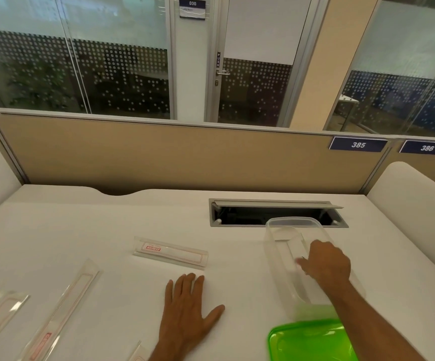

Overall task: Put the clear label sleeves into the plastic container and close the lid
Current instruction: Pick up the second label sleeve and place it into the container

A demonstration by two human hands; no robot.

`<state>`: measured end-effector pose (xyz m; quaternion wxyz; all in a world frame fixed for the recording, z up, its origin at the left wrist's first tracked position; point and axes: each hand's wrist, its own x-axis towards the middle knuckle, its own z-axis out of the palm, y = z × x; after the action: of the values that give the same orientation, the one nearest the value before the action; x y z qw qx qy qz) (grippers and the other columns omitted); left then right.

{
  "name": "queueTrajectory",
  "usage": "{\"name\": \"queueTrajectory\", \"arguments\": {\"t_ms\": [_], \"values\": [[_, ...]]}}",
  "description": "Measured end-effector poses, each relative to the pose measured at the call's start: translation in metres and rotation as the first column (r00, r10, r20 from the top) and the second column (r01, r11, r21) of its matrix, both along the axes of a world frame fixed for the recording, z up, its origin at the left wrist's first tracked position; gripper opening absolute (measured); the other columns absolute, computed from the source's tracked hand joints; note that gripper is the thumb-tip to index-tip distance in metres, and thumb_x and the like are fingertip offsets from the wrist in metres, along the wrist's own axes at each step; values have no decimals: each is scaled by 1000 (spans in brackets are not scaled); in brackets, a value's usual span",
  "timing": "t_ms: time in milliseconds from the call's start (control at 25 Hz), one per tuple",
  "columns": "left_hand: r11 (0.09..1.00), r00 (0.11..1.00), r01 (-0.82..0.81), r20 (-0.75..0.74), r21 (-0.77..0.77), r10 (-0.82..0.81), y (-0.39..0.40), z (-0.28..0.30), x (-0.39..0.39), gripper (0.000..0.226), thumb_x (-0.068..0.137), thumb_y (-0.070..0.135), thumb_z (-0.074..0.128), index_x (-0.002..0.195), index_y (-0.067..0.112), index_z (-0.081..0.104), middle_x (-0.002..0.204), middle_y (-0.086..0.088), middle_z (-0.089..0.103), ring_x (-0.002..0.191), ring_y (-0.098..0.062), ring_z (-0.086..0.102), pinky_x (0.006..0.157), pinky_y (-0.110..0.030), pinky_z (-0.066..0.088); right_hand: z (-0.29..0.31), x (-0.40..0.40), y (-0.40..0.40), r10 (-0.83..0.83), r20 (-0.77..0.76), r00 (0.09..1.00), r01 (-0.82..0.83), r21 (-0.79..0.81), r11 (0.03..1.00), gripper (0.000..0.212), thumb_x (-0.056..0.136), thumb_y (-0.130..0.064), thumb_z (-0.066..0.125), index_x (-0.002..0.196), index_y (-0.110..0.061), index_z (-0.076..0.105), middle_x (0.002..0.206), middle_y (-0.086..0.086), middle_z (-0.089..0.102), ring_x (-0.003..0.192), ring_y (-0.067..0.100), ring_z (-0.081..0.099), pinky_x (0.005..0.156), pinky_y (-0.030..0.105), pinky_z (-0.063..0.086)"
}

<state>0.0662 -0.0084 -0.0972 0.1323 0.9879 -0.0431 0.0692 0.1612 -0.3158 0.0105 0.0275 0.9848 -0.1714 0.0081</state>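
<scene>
A clear plastic container (pixel 293 225) stands open on the white desk at the right. My right hand (pixel 325 261) reaches over its near rim, fingers down inside it; whether they hold a sleeve I cannot tell. The green lid (pixel 307 340) lies flat just in front of the container. My left hand (pixel 187 306) rests flat on the desk, fingers spread, holding nothing. Clear label sleeves with red print lie on the desk: one (pixel 171 252) beyond my left hand, a long one (pixel 65 306) at the left, another (pixel 0 311) at the far left, and one's tip (pixel 137 354) at the bottom edge.
An open cable hatch (pixel 276 213) is sunk into the desk behind the container. A beige partition (pixel 185 157) with number plates 385 and 386 closes the desk's far side. White side panels stand at the left and right.
</scene>
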Motion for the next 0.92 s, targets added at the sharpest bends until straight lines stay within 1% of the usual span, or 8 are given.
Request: {"name": "queueTrajectory", "arguments": {"t_ms": [80,160,240,360,480,640,720,920], "values": [[998,995,33,100,-62,-26,2,13,12,61,80,67,52,112,17,66,113,-3,66,106,-27,62,95,-46,47,17,12,22,120,244,962,-137,55,989,41,86,-55,58,104,-19,63,94,-1,69,85,21,67,70,31,51],[994,973,74,223,-86,-53,12,32,33,45,78,56,61,105,19,64,104,-2,64,97,-26,61,85,-42,50,32,21,54,256,450,856,-369,182,912,26,87,-42,63,95,-18,64,87,2,71,76,23,66,65,29,50],[995,958,69,283,-73,-46,31,49,58,40,76,44,69,107,19,62,105,-3,64,97,-27,60,86,-43,48,39,26,91,403,522,752,-563,189,805,19,84,-34,67,91,-16,66,82,1,71,74,23,66,63,26,46],[1000,986,-27,163,6,26,68,67,90,50,81,40,68,125,21,54,127,-2,59,117,-25,53,102,-45,40,23,32,145,561,379,736,-661,222,717,31,88,-38,60,112,-18,65,105,1,71,97,23,66,82,32,53],[984,996,-85,-27,155,90,105,62,110,55,90,39,57,141,27,38,147,4,42,137,-21,35,114,-48,22,-11,37,182,614,111,782,-610,340,716,46,92,-43,55,134,-24,51,132,-1,60,121,21,55,101,34,43],[978,991,-72,-97,197,92,133,46,114,37,95,37,52,131,33,46,136,10,53,132,-16,40,115,-50,17,-47,32,201,659,-12,752,-603,391,695,36,96,-34,53,130,-22,52,125,4,63,110,23,59,91,31,47],[986,995,-82,-50,144,90,138,41,110,29,96,39,52,124,35,54,127,14,60,126,-14,46,113,-47,18,-54,28,202,637,19,771,-586,415,696,27,96,-29,52,122,-22,58,113,4,68,98,22,63,82,29,49],[997,999,-48,-4,53,49,139,46,102,21,100,37,47,111,34,64,106,12,66,110,-15,55,106,-40,23,-54,22,194,577,75,814,-528,511,678,22,96,-24,55,115,-21,65,109,4,70,96,20,64,85,27,52]]}}
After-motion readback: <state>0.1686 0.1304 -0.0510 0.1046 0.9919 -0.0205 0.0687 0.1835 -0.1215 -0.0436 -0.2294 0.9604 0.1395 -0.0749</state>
